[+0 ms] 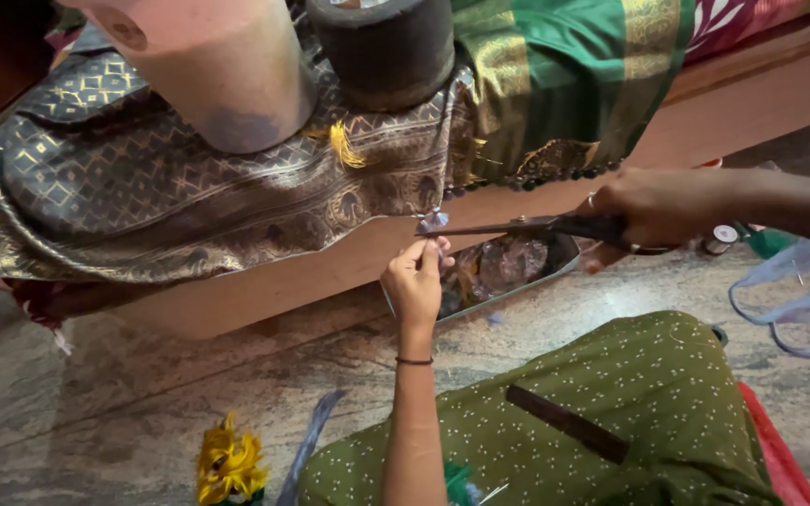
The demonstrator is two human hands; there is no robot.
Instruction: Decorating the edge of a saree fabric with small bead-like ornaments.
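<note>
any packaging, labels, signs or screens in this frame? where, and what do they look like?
No signs or screens; no label clear enough to tell.
Plastic bag: floor at far right, below the right hand with the scissors; crumpled, translucent bluish-white.
Foil-like tray: under the bench edge, beside the left hand; silvery.

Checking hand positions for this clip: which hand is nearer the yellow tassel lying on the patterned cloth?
Left. The left hand is below the yellow tassel, pinching something small under the cloth edge. The right hand is far off to its right, holding scissors.

Scissors point(527, 225) handles hidden in right hand point(653, 206); pinched piece point(433, 221) too small.
</note>
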